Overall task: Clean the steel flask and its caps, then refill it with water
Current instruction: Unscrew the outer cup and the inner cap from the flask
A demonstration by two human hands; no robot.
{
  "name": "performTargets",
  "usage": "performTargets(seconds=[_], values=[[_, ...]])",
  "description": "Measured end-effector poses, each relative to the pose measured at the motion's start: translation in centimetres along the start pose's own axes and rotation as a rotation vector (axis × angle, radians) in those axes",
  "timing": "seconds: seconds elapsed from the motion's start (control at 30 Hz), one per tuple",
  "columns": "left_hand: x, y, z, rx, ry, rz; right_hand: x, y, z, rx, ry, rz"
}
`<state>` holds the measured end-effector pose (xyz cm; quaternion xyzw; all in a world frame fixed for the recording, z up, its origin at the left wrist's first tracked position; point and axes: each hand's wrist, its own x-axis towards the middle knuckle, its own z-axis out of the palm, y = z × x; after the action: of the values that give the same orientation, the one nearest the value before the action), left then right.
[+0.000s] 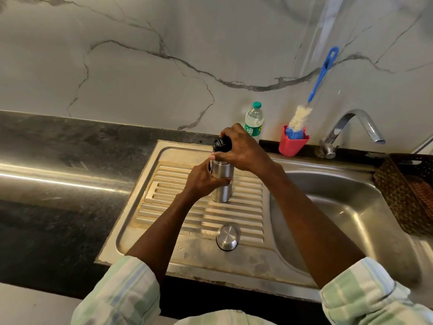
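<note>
Steel flask [222,184] upright on ribbed drainboard [246,207] left of sink basin [339,207]. Left hand [202,179] grip wrapped round flask body; right hand [243,148] grip closed over black inner cap [221,144] at flask mouth. Steel outer cap [227,238] lies on drainboard, nearer the person. Bottle brush [302,113] stands in red holder [293,145] beside tap [351,130].

One steel flask [222,181] stands on the drainboard [201,212] of the sink [328,207]. Two caps: one black cap [222,144] atop the flask, one steel cap [227,238] nearer the person. Behind the sink: one plastic bottle [253,120], one red cup [293,144], one brush [311,95], one tap [351,130]. One basket [403,191] right of it.
</note>
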<state>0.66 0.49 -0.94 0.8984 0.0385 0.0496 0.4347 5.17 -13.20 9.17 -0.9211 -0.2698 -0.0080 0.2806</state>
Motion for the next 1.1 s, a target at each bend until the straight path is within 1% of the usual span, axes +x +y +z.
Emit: performTargets(seconds=[0.07, 0.13, 0.2, 0.27, 0.33, 0.4, 0.47, 0.5, 0.57, 0.63, 0.7, 0.77, 0.83, 0.9, 0.97, 1.03, 1.1], values=[[-0.1, 0.0, -0.1, -0.014, -0.002, 0.013, 0.1, -0.1, -0.5, 0.019, -0.049, -0.029], [-0.1, 0.0, -0.1, -0.013, -0.006, 0.02, 0.2, 0.0, -1.5, 0.051, -0.168, -0.066], [-0.1, 0.0, -0.1, -0.016, -0.013, 0.018, 0.3, 0.2, -2.4, 0.139, -0.287, -0.079], [-0.2, 0.0, -0.2, -0.02, -0.014, 0.016, 0.2, 0.0, -2.8, 0.185, -0.352, -0.071], [-0.2, 0.0, -0.1, -0.013, -0.008, 0.025, 0.1, -0.4, -2.5, 0.054, -0.285, -0.054], [-0.2, 0.1, -0.1, -0.005, -0.007, 0.011, 0.0, -0.7, -2.0, -0.145, -0.137, -0.016], [-0.1, 0.1, -0.1, -0.011, -0.013, -0.006, 0.0, -1.0, -1.4, -0.227, -0.058, 0.012], [-0.1, 0.2, -0.1, -0.012, -0.015, -0.005, 0.0, -1.1, -1.2, -0.204, -0.058, 0.02], [-0.2, 0.2, -0.1, -0.012, -0.01, 0.01, 0.2, -1.2, -1.4, -0.143, -0.111, -0.002], [-0.2, 0.1, -0.1, -0.016, -0.006, 0.015, 0.4, -0.9, -1.9, -0.108, -0.215, -0.054], [-0.3, 0.0, -0.1, -0.021, -0.009, 0.008, 0.5, -0.7, -2.6, -0.01, -0.307, -0.058], [-0.2, 0.1, -0.1, -0.016, -0.01, 0.012, 0.5, -0.6, -2.8, 0.028, -0.296, -0.061], [-0.2, 0.1, -0.1, -0.007, -0.008, 0.014, 0.3, -0.6, -2.4, -0.108, -0.214, -0.037], [-0.2, 0.3, -0.1, -0.004, -0.015, -0.003, 0.2, -0.9, -1.8, -0.22, -0.13, 0.024], [-0.2, 0.2, -0.1, -0.003, -0.02, -0.004, 0.1, -1.0, -1.3, -0.184, -0.098, 0.056], [-0.3, 0.2, -0.2, 0.002, -0.017, 0.009, 0.2, -1.1, -1.3, -0.1, -0.127, 0.037], [-0.3, 0.2, -0.2, 0.0, -0.012, 0.014, 0.4, -0.8, -2.1, -0.033, -0.22, -0.005]])
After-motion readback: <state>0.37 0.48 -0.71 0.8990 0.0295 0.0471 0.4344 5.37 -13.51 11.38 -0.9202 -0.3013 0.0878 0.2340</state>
